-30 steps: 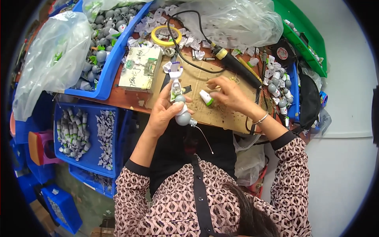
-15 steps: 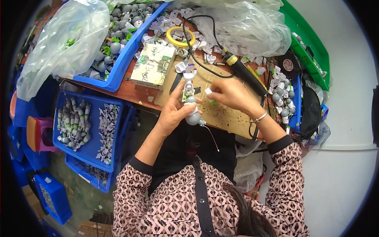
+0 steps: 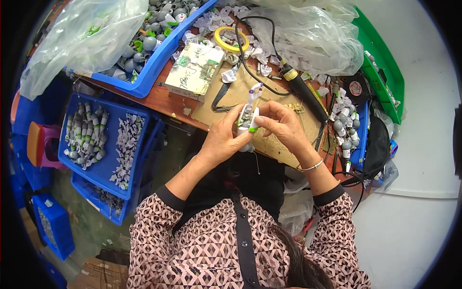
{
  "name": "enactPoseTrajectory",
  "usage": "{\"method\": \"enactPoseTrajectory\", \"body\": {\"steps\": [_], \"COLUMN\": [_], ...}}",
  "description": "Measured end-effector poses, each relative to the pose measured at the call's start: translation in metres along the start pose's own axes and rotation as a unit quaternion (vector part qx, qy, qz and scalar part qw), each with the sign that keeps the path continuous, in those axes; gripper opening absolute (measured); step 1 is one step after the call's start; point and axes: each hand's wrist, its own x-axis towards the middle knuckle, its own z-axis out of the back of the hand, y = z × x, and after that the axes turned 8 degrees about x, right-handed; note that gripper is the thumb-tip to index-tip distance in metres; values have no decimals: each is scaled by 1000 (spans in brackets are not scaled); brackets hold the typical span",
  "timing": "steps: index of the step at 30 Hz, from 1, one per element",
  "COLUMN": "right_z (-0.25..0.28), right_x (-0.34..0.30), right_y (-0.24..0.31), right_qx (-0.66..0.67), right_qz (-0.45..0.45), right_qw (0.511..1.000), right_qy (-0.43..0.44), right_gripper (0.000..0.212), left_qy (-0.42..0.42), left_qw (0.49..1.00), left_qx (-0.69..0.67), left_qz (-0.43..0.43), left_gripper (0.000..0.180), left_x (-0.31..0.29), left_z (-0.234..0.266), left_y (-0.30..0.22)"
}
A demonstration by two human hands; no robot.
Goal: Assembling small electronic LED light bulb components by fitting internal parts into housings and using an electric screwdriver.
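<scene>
Above the table's near edge, my left hand point(image 3: 222, 140) is closed around a small grey-and-white plastic figure point(image 3: 249, 107) with purple-tipped prongs at its upper end. Its grey rounded base pokes out below my fingers, and a thin wire hangs from it. My right hand point(image 3: 285, 129) pinches a white plastic shell with a green edge point(image 3: 254, 121) against the figure's right side. Small parts show inside the figure's open front. Fingers hide much of the grip, so I cannot tell whether the shell is seated.
A cardboard sheet point(image 3: 274, 144) covers the near table. Around it are a marked white box point(image 3: 195, 70), yellow tape roll point(image 3: 222, 42), black-handled corded tool point(image 3: 305, 94) and clear plastic bags point(image 3: 313, 38). Blue bins point(image 3: 159, 60) and a green tray point(image 3: 378, 86) hold parts; blue trays point(image 3: 103, 168) stand left.
My right hand has moved left and brought the white shell from apart up against the figure. My left hand has shifted slightly to the right; the view has also shifted a little.
</scene>
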Motion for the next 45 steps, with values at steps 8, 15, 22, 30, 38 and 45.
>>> {"method": "enactPoseTrajectory", "body": {"steps": [8,15,22,30,38,45], "right_z": [-2,-4,-7,-4,-46,-48], "right_x": [1,2,0,5,8,9], "right_y": [-3,-1,-6,-9,-32,-48], "right_qx": [-5,-10,-31,-33,284,316], "right_qz": [22,4,18,-19,56,126], "right_qw": [999,999,997,998,955,937], "right_qy": [-34,-40,-61,-46,-66,-82], "right_gripper": [25,23,22,27,31,30], "left_qy": [-27,-48,-71,-74,-62,2], "left_qw": [999,996,987,988,988,989], "left_qx": [29,63,121,108,91,105], "left_qz": [-27,-42,-79,-84,-111,-102], "left_gripper": [58,56,60,61,79,80], "left_x": [1,2,1,2,5,3], "left_z": [-3,-5,-6,-7,-7,6], "left_y": [5,0,4,7,15,10]}}
